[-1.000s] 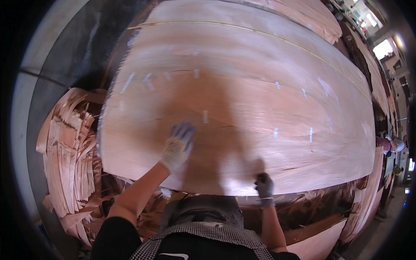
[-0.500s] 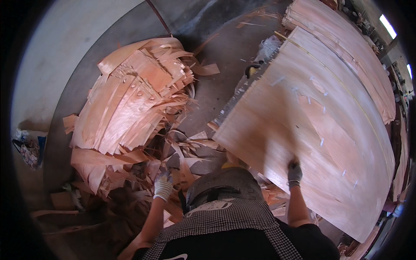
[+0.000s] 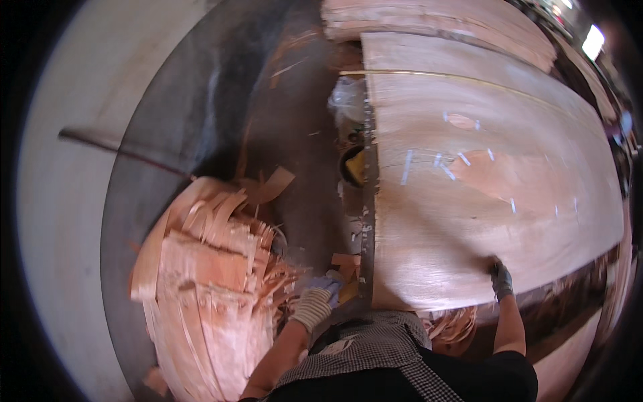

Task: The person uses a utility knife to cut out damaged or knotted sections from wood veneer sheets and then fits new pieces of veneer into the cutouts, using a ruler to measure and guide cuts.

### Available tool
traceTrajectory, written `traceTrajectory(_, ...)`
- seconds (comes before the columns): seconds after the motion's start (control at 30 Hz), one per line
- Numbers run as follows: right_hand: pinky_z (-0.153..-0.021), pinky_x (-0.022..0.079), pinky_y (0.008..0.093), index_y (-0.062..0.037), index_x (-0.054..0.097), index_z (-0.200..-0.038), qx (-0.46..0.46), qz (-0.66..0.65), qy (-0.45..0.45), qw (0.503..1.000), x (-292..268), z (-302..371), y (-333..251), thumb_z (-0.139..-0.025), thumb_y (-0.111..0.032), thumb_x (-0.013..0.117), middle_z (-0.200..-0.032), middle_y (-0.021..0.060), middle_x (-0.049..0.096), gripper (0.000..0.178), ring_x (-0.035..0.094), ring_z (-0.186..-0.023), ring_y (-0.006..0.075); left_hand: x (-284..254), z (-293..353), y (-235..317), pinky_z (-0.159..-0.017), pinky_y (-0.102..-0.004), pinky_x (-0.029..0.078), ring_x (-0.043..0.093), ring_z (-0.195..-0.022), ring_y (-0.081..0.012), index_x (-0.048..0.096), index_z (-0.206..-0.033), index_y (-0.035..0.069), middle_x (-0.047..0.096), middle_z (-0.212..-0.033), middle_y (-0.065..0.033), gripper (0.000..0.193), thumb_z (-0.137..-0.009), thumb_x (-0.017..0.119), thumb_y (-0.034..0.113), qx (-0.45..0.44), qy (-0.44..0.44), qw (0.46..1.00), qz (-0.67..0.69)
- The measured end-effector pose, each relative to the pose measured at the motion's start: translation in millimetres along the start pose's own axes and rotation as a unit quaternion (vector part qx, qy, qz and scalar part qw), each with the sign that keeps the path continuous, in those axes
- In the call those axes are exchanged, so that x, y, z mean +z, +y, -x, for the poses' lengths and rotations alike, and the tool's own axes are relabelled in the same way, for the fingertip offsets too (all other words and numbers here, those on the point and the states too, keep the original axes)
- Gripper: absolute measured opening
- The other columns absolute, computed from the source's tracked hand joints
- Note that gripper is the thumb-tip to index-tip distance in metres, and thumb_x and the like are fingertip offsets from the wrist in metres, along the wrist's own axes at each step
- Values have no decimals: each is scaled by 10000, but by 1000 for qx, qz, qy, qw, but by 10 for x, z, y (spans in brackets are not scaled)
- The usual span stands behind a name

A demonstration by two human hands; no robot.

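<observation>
A large pale wood veneer sheet [image 3: 429, 234] lies on a table to my right, with a darker oval patch [image 3: 516, 175] and short strips of light tape [image 3: 406, 167] on it. My right hand [image 3: 501, 280], in a dark grey glove, is over the sheet near its close edge. Its fingertips merge with a dark shadow, so their grip is unclear. My left hand [image 3: 321, 295], in a pale glove with a striped cuff, is low between the table and the veneer pile. It looks closed around something small and pale that blur hides.
A heap of torn veneer pieces [image 3: 204, 275] rises at the left. A yellow stick [image 3: 429, 73] crosses the sheet's far part. Beside the table's dark edge [image 3: 368, 254] are a clear plastic bag [image 3: 347, 97] and a black round container [image 3: 352, 166]. More stacked veneer [image 3: 429, 21] lies beyond.
My view has turned to the right, so the sheet now sits squarer before me. My left hand has come toward the table edge; my right hand remains over the sheet's near part.
</observation>
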State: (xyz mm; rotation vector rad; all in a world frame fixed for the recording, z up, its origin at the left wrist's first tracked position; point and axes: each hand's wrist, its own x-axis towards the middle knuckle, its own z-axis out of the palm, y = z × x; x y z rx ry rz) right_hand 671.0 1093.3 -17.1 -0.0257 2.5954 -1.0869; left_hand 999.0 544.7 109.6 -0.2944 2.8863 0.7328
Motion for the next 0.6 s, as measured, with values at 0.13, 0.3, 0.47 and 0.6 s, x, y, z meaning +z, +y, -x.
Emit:
traceTrajectory(0.13, -783, 471, 474, -122, 576, -1110, 23, 295, -11, 955, 138, 257, -845, -850, -190, 565, -958, 226, 622, 269, 578, -920, 416, -681, -517, -646, -899, -420, 412, 580, -968, -308, 606, -1088, 73, 625, -1056, -155, 356, -832, 487, 290, 43, -68, 995, -62)
traceTrajectory(0.3, -767, 483, 464, -41, 610, -975, 171, 294, 64, 938, 544, 355, -1643, -836, -224, 508, -911, 227, 635, 251, 604, -901, 390, -978, -1483, -1251, -871, -429, 426, 599, -922, -309, 623, -1072, 95, 643, -1004, -141, 332, -834, 485, 282, 170, -217, 948, -162)
traceTrajectory(0.47, -697, 499, 447, -131, 604, -1063, 12, 192, 147, 970, 2166, 1047, -2927, -905, -195, 465, -885, 170, 644, 220, 618, -804, 366, -1452, -2886, -1623, -868, -429, 433, 596, -917, -328, 626, -1055, 82, 628, -1024, -153, 322, -826, 506, 273, 272, -259, 917, -135)
traceTrajectory(0.6, -757, 493, 421, -90, 570, -1101, 109, 222, 217, 944, 2969, 1296, -4052, -816, -109, 553, -1048, 124, 625, 286, 605, -891, 331, -1746, -4312, -1971, -965, -420, 401, 502, -1105, -377, 509, -1241, 84, 459, -1295, -207, 505, -759, 603, 199, 300, -42, 950, -71)
